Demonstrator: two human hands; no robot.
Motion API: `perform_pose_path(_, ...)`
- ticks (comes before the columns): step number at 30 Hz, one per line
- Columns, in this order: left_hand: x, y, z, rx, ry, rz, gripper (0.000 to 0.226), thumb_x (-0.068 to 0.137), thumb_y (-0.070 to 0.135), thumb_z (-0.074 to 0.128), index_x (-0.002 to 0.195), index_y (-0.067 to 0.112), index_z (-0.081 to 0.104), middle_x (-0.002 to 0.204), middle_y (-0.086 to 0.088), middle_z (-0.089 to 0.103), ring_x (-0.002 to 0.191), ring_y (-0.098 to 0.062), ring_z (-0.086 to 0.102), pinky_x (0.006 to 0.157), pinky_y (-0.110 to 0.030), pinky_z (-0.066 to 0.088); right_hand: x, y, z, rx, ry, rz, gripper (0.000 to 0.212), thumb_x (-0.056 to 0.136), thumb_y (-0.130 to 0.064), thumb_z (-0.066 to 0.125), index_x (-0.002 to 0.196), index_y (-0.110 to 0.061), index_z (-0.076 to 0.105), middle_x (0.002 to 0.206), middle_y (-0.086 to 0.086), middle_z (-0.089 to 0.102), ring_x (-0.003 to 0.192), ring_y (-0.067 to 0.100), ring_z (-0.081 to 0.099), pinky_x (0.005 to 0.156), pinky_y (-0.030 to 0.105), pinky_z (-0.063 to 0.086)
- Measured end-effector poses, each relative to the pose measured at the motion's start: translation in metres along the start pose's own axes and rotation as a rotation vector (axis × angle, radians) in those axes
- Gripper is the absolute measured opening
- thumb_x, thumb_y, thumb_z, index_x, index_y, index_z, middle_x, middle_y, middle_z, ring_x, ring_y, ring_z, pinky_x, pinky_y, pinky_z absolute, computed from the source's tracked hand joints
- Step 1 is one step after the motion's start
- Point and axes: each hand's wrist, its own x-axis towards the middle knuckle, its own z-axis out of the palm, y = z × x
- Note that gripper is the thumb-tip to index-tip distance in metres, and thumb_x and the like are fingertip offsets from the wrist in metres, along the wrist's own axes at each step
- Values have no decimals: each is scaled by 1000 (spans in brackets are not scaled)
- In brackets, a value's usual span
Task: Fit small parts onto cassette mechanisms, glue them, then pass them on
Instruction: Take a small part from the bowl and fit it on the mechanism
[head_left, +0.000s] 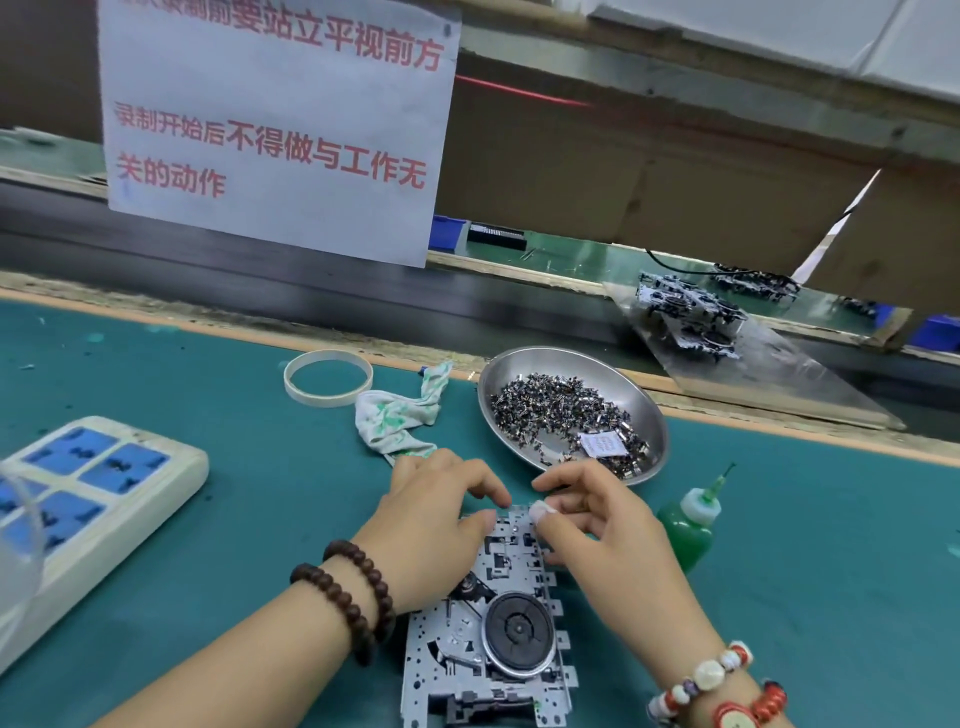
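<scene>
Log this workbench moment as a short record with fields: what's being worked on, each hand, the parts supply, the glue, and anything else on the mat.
workpiece: cassette mechanism flat on the green mat
left hand: fingers curled on the mechanism's far edge
right hand: pinching at the same far edge
parts supply: metal dish of small parts, behind the hands
glue: green bottle, upright, right of the mechanism
other: power strip, tape ring, stained rag

Factory assembly line, conveyor belt (311, 291) (parts dish (639, 384))
</scene>
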Motion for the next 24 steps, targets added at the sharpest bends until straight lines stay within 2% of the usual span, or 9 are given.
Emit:
perform_pose_path(3, 1, 2, 5, -62, 7, 47, 9, 90, 33, 53, 85, 40, 51, 95, 20, 43, 107, -3, 26, 92, -20, 24, -1, 4, -1, 90, -25, 17, 21, 82, -4, 65, 74, -22, 63, 68, 1, 66, 63, 9, 65, 57, 21, 52)
perform_pose_path(6, 1, -1, 7, -53, -6, 112, 14, 89, 34, 55, 79, 43, 48, 97, 21, 45, 102, 0, 27, 82, -13, 22, 0, 8, -4, 159, -42, 60, 21, 85, 1, 62, 74, -17, 63, 65, 2, 67, 60, 5, 65, 55, 16, 50)
perform_pose_path(10, 2, -8, 7, -51, 35, 144, 13, 88, 34, 55, 78, 41, 51, 95, 19, 49, 96, 4, 35, 83, -2, 23, 2, 12, -5, 201, -39, 97, 16, 86, 0, 60, 76, -13, 62, 64, 3, 70, 58, 6, 64, 53, 17, 49)
perform_pose_path(15, -1, -10, 12, -88, 68, 151, 16, 87, 27, 58, 78, 38, 53, 88, 18, 54, 92, 5, 45, 83, -11, 34, 0, 11, -5, 31, -60, 43, 23, 83, -6, 64, 68, -22, 62, 65, -5, 67, 57, 2, 59, 52, 16, 47)
perform_pose_path(18, -1, -8, 14, -148, 96, 138, 18, 85, 22, 61, 75, 36, 56, 83, 17, 56, 88, 4, 48, 79, -11, 36, -2, 7, -6, -59, -71, 13, 22, 83, -10, 65, 67, -25, 61, 66, -14, 64, 59, -3, 55, 50, 13, 46)
perform_pose_path(21, -2, -8, 15, -155, 110, 129, 19, 85, 22, 62, 74, 36, 57, 82, 16, 55, 88, 4, 48, 78, -10, 36, -1, 6, -5, -202, -76, -46, 25, 82, -14, 67, 66, -32, 59, 83, -20, 60, 74, 0, 55, 64, 22, 51)
perform_pose_path(24, -3, -8, 15, -161, 111, 125, 17, 86, 23, 61, 75, 36, 56, 83, 17, 55, 88, 4, 48, 79, -11, 36, -2, 4, -4, -282, -70, -89, 27, 81, -14, 68, 65, -33, 57, 81, -16, 57, 79, 2, 54, 69, 26, 50)
